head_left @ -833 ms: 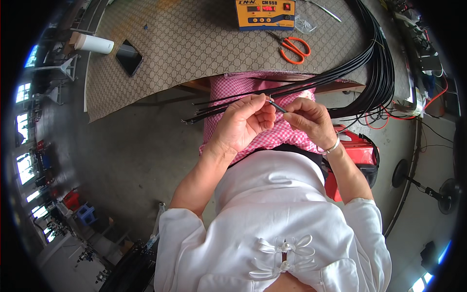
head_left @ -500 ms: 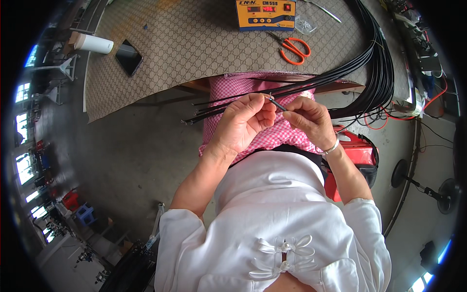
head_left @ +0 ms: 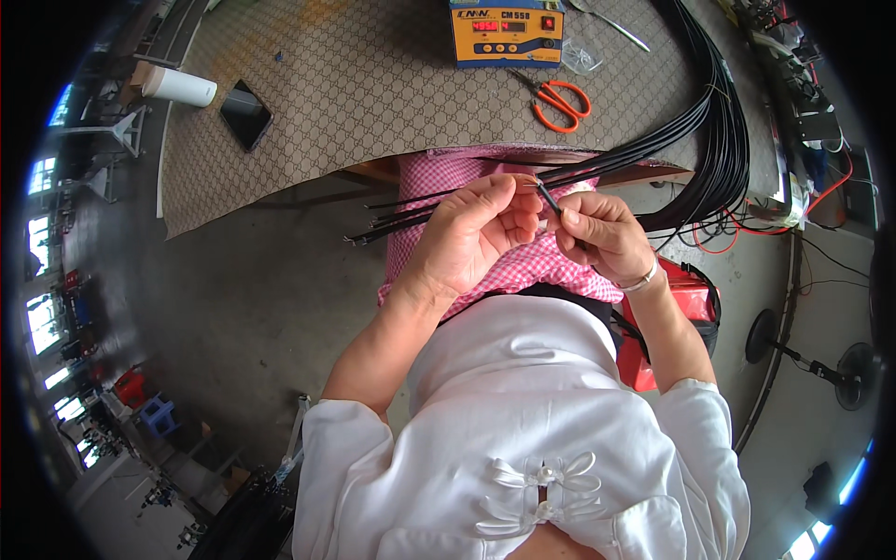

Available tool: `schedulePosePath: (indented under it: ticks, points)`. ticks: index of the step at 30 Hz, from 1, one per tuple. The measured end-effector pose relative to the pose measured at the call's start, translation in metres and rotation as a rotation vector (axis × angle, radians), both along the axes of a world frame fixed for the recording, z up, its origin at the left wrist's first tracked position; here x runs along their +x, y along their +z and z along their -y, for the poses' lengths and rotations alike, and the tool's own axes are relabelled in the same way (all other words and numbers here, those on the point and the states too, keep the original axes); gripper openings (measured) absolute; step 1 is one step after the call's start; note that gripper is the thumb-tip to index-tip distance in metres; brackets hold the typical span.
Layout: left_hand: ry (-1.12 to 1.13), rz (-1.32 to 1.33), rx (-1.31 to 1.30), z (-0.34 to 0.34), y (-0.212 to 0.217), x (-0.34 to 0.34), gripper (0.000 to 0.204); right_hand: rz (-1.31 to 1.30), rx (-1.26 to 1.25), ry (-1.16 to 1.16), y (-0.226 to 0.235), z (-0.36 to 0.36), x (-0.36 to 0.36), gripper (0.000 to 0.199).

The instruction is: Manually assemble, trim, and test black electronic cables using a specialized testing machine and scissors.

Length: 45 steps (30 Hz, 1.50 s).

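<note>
My right hand (head_left: 605,233) grips a black cable (head_left: 549,198) close to its end, the thumb pressed against the fingers. From that end, thin bare wires (head_left: 531,186) stick out toward my left hand (head_left: 478,224). My left thumb and forefinger pinch at these fine wires, while the other left fingers curl loosely below. Both hands are held above my lap, just off the table's near edge. Behind them a bundle of black cables (head_left: 644,149) runs over the table edge, its cut ends (head_left: 359,240) lying across the pink checked cloth on my lap.
On the patterned tabletop (head_left: 373,84) stand a yellow and blue control box (head_left: 507,49), orange-handled scissors (head_left: 563,105), a small clear plastic bag (head_left: 581,58), a black phone (head_left: 246,116) and a white cup (head_left: 182,86). A red case (head_left: 686,303) sits on the floor at my right.
My right hand has turned the cable end to a steeper angle and moved slightly right and down. The left hand stays nearly in place at the wire end. The box's display reading has changed.
</note>
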<state>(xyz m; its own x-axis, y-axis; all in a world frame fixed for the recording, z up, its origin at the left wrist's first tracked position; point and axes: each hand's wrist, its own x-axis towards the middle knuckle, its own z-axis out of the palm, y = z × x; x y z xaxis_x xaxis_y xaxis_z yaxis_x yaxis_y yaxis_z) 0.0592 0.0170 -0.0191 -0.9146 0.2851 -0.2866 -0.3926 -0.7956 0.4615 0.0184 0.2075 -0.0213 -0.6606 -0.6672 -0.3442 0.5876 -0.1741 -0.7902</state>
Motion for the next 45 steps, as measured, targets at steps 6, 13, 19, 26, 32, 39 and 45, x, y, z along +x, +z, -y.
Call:
schedulePosePath:
  ticks: [6, 13, 19, 26, 32, 39, 45]
  points:
    - [-0.008, -0.028, -0.048, 0.000, 0.005, -0.010, 0.020, 0.114, -0.133, 0.008, 0.002, -0.002, -0.008, 0.020]
    - [-0.036, -0.097, 0.015, 0.002, 0.016, -0.035, 0.017, 0.103, -0.182, -0.042, 0.021, 0.002, -0.026, 0.016]
    - [-0.021, -0.087, 0.004, -0.002, 0.025, -0.047, 0.017, 0.140, -0.302, -0.034, 0.020, 0.004, -0.036, 0.015]
    - [0.037, -0.110, -0.025, -0.004, 0.028, -0.058, 0.018, 0.155, -0.358, -0.077, 0.017, 0.008, -0.045, 0.013]
    - [0.047, -0.124, -0.014, -0.003, 0.031, -0.066, 0.017, 0.089, -0.246, -0.165, 0.025, 0.013, -0.051, 0.010]
    - [0.041, -0.124, 0.014, -0.002, 0.033, -0.074, 0.015, 0.080, -0.225, -0.181, 0.030, 0.016, -0.058, 0.010]
    - [0.030, -0.085, 0.051, 0.000, 0.032, -0.081, 0.013, 0.102, -0.211, -0.173, 0.031, 0.016, -0.065, 0.010]
